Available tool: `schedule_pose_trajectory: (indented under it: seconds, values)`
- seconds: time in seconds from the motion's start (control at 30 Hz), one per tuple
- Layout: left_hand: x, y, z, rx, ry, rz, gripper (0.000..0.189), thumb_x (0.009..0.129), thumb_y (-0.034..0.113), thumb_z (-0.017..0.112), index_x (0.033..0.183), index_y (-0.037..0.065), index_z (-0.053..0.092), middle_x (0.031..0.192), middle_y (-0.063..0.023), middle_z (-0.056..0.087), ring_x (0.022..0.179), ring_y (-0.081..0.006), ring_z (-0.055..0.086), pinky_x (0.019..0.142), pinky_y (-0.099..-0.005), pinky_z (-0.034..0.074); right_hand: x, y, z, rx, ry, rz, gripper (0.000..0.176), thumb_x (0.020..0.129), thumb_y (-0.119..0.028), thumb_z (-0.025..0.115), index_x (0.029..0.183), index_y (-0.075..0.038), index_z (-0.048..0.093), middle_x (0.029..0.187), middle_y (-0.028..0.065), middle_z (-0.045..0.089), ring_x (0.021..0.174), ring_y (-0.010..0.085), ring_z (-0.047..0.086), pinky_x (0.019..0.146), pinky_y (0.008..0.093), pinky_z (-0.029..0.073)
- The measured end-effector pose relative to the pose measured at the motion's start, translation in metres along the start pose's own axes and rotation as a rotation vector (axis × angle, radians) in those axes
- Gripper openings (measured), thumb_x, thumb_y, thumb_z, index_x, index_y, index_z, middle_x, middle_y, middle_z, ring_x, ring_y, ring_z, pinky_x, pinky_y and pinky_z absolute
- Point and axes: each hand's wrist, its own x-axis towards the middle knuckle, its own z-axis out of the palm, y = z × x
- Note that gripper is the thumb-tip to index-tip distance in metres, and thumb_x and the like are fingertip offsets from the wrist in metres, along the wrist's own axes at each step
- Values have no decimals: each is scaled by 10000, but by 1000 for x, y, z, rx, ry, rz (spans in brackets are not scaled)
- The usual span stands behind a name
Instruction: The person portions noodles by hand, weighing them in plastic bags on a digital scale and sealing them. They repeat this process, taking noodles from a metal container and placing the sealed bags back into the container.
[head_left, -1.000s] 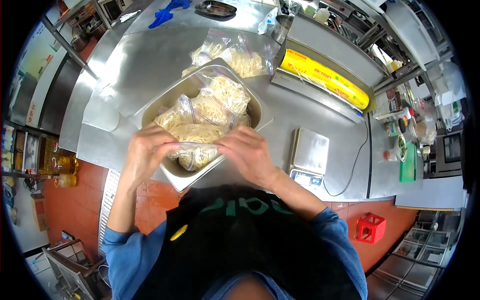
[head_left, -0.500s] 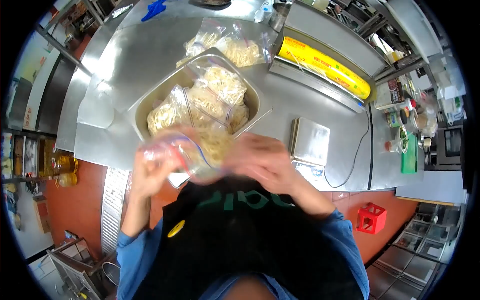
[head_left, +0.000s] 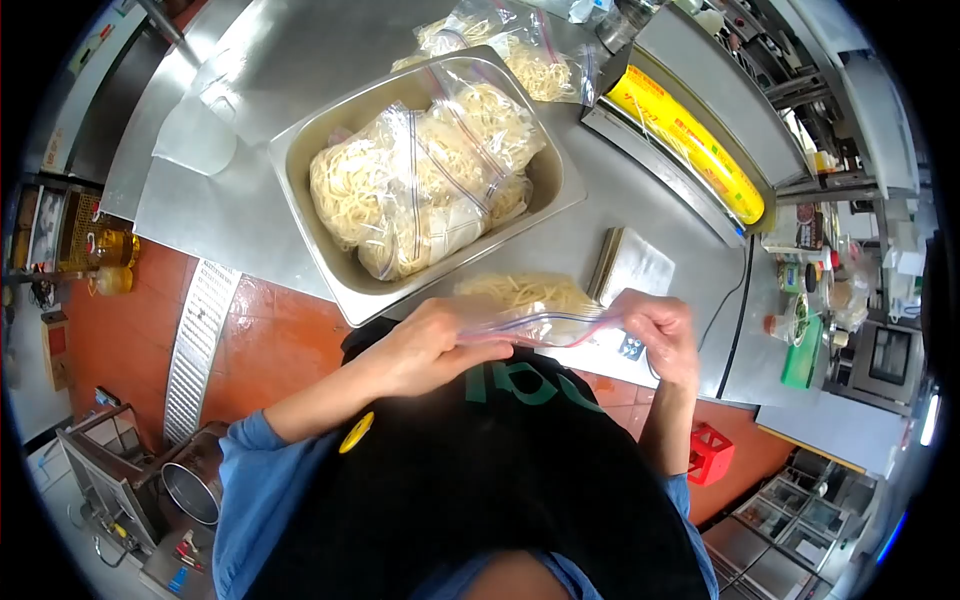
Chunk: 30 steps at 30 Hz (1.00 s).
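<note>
A clear zip bag of noodles [head_left: 530,293] stretches between my two hands, just in front of my apron. My left hand [head_left: 432,345] pinches the left end of its zip edge. At the right end of that edge, my right hand [head_left: 660,335] has its fingers closed on the bag. Beyond them, a steel pan [head_left: 430,285] holds several bags of noodles [head_left: 355,185]. The small scale [head_left: 640,268] stands behind the held bag, close to my right hand, and is partly covered by it.
More noodle bags [head_left: 540,70] lie behind the pan on the steel table [head_left: 250,240]. A yellow wrap box [head_left: 685,140] sits in a holder at the back right. At the left stands a translucent container [head_left: 195,138]. A cord runs along the right.
Both hands and the held bag have moved right, away from the pan's front edge. The bag's zip edge is now stretched sideways between them. The view has shifted.
</note>
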Motion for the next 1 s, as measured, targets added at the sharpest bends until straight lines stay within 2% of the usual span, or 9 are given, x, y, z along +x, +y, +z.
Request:
schedule_pose_trajectory:
  seconds: [0.1,0.17,0.2,0.33,0.43,0.5,0.6,0.73,1.0]
  values:
    - [6,-55,14,75,-85,-49,268,958,227,641,1160,67,715,1078,-181,711,981,-383,663,858,-439,533,17,-2,2,-155,-188,169,305,971,-253,655,1044,33,730,955,114,742,865,179,686,786,309,515]
    - [9,-92,25,292,-74,128,253,949,202,624,1151,88,725,1070,-169,713,983,-362,669,873,-443,541,40,-32,19,-196,-65,134,281,950,-222,680,1111,5,714,1035,116,738,907,210,700,807,332,530]
    - [9,-97,32,265,-105,69,224,941,184,610,1107,110,741,1049,-146,721,970,-348,673,873,-448,548,53,-52,24,-344,-33,241,328,888,-216,748,1155,-32,703,1143,120,715,984,260,695,850,356,534]
    - [2,-102,42,298,64,92,194,927,184,636,1072,120,749,1021,-131,725,956,-342,675,853,-442,550,58,-37,37,-722,-104,6,454,763,-241,845,1154,-54,707,1202,119,683,1084,318,655,921,378,517]
    - [1,-95,42,251,155,100,170,914,183,663,1044,117,749,1001,-124,726,930,-341,673,830,-439,554,38,-37,33,-527,-305,-17,454,760,-235,844,1147,-44,700,1194,129,682,1078,330,655,911,381,518]
    - [-2,-91,45,288,183,51,149,906,180,679,1010,96,745,978,-112,728,904,-337,670,810,-434,558,31,-50,32,-483,-368,144,374,783,-191,821,1098,-25,710,1136,142,696,1025,332,667,880,382,525]
    - [1,-92,46,310,251,99,125,911,175,675,961,74,728,947,-99,723,883,-325,669,790,-424,562,16,-38,31,-459,-213,-31,160,854,-62,738,994,16,728,952,163,718,878,313,685,794,375,530]
    - [2,-72,40,358,248,191,60,883,116,675,885,59,691,887,-92,705,867,-298,668,760,-401,568,7,-43,25,-429,-134,-73,126,878,-32,711,992,18,728,927,163,717,835,316,687,763,362,532]
    - [0,-47,22,470,288,159,151,806,95,712,944,53,671,897,-88,688,904,-289,650,757,-397,552,-16,-11,43,-524,-32,-85,58,880,-1,686,930,26,699,873,153,694,772,315,667,706,363,529]
